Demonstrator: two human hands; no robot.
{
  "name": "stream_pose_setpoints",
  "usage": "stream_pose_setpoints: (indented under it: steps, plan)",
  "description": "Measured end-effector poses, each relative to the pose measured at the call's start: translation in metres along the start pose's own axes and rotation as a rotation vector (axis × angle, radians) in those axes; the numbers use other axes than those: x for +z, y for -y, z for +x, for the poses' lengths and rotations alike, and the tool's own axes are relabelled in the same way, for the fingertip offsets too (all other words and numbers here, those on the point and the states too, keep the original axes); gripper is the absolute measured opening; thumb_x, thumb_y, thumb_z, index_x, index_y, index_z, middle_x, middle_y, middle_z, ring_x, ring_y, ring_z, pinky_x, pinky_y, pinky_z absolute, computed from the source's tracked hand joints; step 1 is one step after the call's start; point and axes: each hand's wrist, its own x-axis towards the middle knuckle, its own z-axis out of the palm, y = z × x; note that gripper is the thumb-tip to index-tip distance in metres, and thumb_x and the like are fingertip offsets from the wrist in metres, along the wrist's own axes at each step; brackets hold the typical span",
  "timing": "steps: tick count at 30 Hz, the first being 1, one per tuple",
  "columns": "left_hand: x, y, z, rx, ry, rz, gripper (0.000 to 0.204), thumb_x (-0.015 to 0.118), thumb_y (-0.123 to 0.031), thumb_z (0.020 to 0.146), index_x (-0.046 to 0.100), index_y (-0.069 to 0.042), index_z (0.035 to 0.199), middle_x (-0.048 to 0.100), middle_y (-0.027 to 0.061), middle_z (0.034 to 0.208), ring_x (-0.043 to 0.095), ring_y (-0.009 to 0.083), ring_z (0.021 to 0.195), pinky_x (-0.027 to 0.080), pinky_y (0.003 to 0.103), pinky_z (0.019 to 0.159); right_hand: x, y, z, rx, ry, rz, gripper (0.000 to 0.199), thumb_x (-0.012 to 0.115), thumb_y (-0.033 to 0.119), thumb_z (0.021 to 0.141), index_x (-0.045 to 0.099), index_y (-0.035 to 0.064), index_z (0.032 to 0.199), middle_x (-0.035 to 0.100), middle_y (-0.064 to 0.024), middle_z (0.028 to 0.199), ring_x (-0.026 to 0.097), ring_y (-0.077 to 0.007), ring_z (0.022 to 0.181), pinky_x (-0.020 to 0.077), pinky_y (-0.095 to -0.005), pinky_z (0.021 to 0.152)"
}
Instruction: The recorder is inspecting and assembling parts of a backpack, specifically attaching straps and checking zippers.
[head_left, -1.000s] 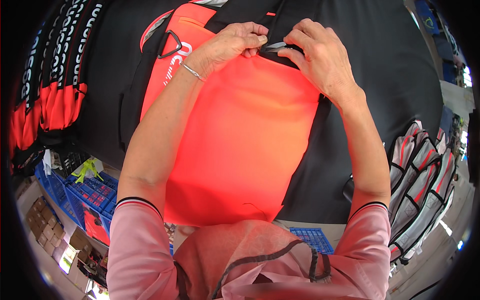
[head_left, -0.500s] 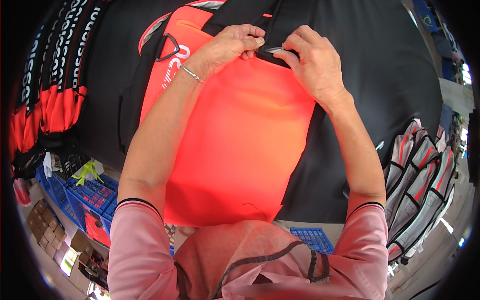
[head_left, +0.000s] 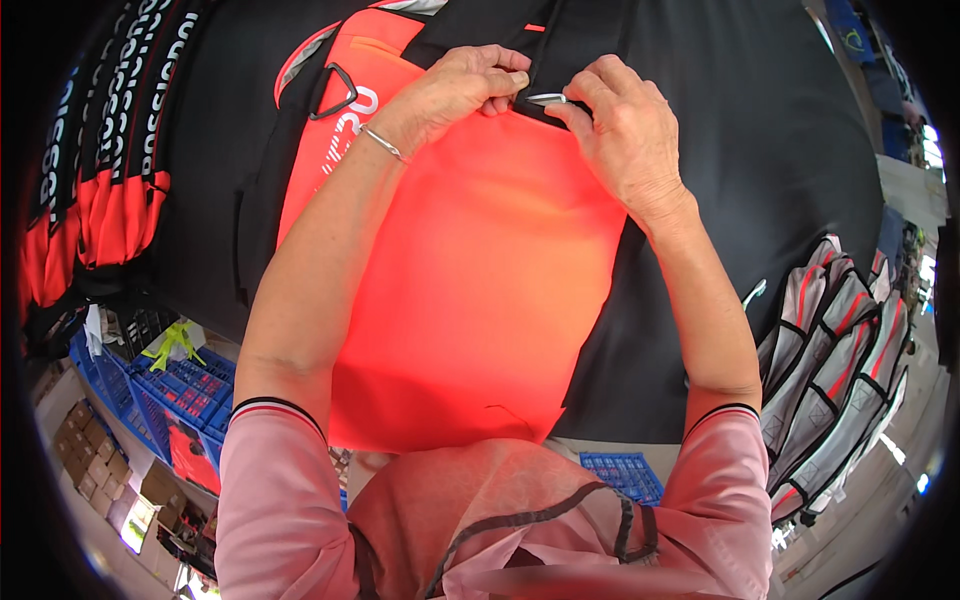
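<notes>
A bright orange-red bag panel (head_left: pixel 470 280) lies across the black work surface, its upper edge meeting black strap fabric (head_left: pixel 575 50). At that edge, my left hand (head_left: pixel 465 85) is closed in a pinch on the black fabric. My right hand (head_left: pixel 630 130) is closed round a small silver metal tool (head_left: pixel 546 99), whose tip points left toward my left fingertips. Most of the tool is hidden by my fingers, so its exact kind cannot be made out. Beside my left forearm, a black ring-shaped buckle (head_left: pixel 343 92) sits on the orange fabric.
Stacked black-and-red printed pieces (head_left: pixel 120 200) lie at the far left. Grey bags with black and red trim (head_left: pixel 835 370) are heaped at the right edge. Blue plastic crates (head_left: pixel 190 385) stand below left, and another blue crate (head_left: pixel 622 478) is near my body.
My right hand has shifted very slightly left, and more of the silver tool shows beyond its fingers. My left hand keeps its pinch in nearly the same place.
</notes>
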Motion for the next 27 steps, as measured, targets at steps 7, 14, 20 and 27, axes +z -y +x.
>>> stream_pose_setpoints:
  steps: [7,14,20,27]
  plan:
    - [-0.001,0.0,-0.001,0.009,-0.007,-0.016,0.034,0.064,-0.022,0.091,0.056,0.0,0.116,0.055,-0.0041,0.079,0.051,0.0047,0.07,0.042,0.021,0.067,-0.008,-0.003,0.0,0.212,0.095,0.201,0.019,0.078,0.02,0.074,0.067,0.0081,0.084,0.059,-0.0014,0.088,0.061,-0.0201,0.083,0.0491,-0.0352,0.073]
    - [0.0,0.002,0.001,0.013,-0.017,-0.025,0.035,0.064,-0.021,0.091,0.056,0.001,0.117,0.056,-0.0031,0.078,0.051,0.0052,0.069,0.042,0.021,0.067,0.002,0.002,-0.002,-0.055,-0.065,-0.047,0.018,0.078,0.02,0.074,0.066,0.0086,0.083,0.056,-0.0004,0.084,0.06,-0.0183,0.081,0.0479,-0.0338,0.069]
    - [0.001,-0.001,0.003,-0.011,-0.024,0.021,0.035,0.064,-0.021,0.091,0.056,0.001,0.117,0.056,-0.0028,0.077,0.052,0.0053,0.068,0.042,0.021,0.065,0.003,0.001,-0.003,0.014,-0.053,-0.012,0.019,0.078,0.02,0.073,0.065,0.0082,0.08,0.056,-0.0006,0.083,0.06,-0.0184,0.078,0.0478,-0.0335,0.067]
    - [0.002,-0.005,-0.001,0.008,-0.038,0.016,0.033,0.063,-0.021,0.091,0.058,0.002,0.115,0.056,-0.0029,0.076,0.052,0.0055,0.067,0.042,0.022,0.065,0.004,-0.004,-0.003,0.099,-0.031,0.103,0.019,0.078,0.019,0.074,0.066,0.0067,0.082,0.057,-0.0014,0.084,0.06,-0.0201,0.078,0.0483,-0.0346,0.067]
